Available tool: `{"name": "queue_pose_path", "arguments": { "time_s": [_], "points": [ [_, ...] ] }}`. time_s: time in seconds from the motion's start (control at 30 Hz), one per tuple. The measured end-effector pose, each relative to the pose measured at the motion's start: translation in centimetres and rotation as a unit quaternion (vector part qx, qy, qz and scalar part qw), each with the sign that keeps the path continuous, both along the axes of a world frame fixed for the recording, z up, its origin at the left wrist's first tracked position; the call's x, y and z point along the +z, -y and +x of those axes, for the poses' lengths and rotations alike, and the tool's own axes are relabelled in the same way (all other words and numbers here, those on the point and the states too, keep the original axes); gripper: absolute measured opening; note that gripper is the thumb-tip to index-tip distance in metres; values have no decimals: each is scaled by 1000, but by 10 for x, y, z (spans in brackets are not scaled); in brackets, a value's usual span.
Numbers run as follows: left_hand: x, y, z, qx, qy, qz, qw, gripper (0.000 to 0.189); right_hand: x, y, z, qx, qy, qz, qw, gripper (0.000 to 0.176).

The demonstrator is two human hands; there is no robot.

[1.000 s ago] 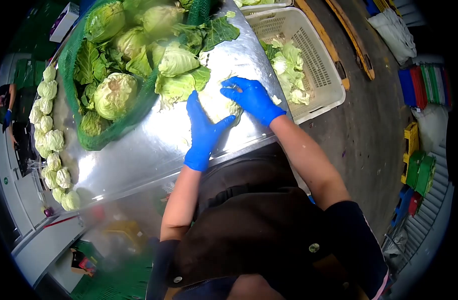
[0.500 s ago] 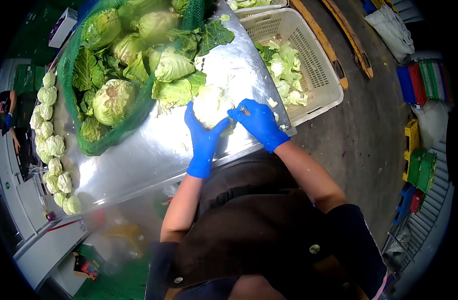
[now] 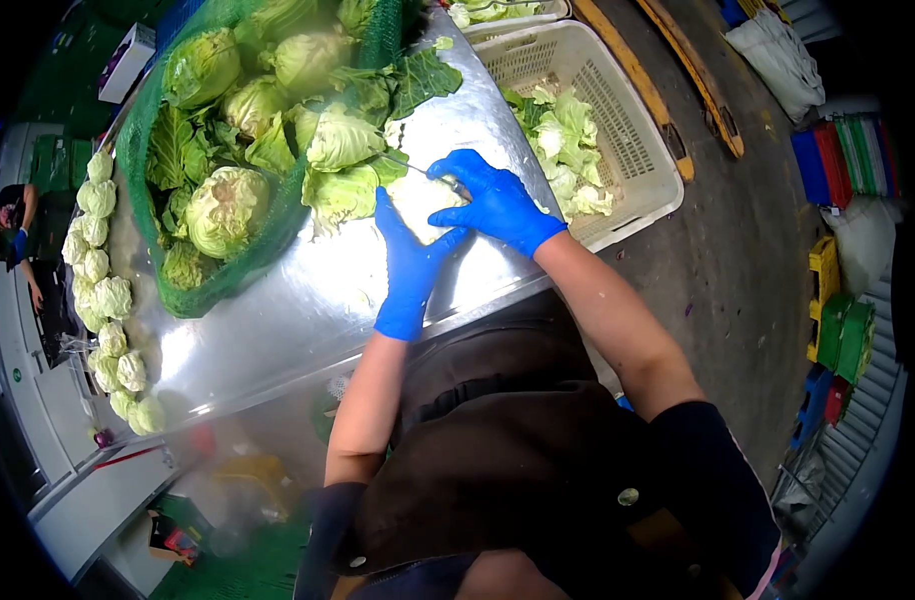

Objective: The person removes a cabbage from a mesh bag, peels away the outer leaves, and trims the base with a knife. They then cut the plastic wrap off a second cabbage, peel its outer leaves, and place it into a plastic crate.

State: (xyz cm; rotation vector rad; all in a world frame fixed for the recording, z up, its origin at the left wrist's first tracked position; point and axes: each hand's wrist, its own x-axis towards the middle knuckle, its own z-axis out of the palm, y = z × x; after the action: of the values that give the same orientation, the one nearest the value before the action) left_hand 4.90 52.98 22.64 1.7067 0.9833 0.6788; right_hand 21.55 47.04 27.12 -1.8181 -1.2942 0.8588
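A pale, trimmed cabbage [image 3: 418,203] rests on the metal table [image 3: 268,330] in front of me. My left hand [image 3: 410,265], in a blue glove, is closed around its near left side, thumb toward the right. In my blue-gloved right hand [image 3: 503,205] is a knife [image 3: 408,165], its thin blade pointing left across the cabbage's far side. The handle is mostly hidden by the fingers. Just beyond lie loose green outer leaves [image 3: 343,190] and another cabbage [image 3: 344,138], by the mouth of a green net sack [image 3: 248,265] full of untrimmed cabbages.
Trimmed cabbages [image 3: 113,297] line the table's left edge. A cream plastic crate [image 3: 633,215] holding cut leaves stands right of the table. Beyond it are yellow pallet-truck forks [image 3: 713,100] on the floor. Another person [image 3: 23,225] is at the far left.
My right hand has moved up and slightly left over the cabbage, and the knife blade now shows beyond it. My left hand has shifted slightly, still against the cabbage.
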Motion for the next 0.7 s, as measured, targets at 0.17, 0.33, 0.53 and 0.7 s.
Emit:
{"name": "queue_pose_path", "arguments": {
  "time_s": [0.17, 0.33, 0.53, 0.7],
  "points": [
    [14, -5, 16, -30, -104, 94, 990, 111, -9, 13, 7, -76, 33, 38, 996, 71],
    [23, 4, 28, -30, -179, 140, 973, 110, 2, 37, -9, -115, 241, -53, 962, 65],
    [16, 5, 33, -40, -207, 179, 961, 115, 3, 48, -23, -80, 311, -78, 944, 66],
    [15, 4, 30, -47, -199, 180, 962, 113, 3, 46, -26, -96, 305, -86, 944, 67]
  ]
}}
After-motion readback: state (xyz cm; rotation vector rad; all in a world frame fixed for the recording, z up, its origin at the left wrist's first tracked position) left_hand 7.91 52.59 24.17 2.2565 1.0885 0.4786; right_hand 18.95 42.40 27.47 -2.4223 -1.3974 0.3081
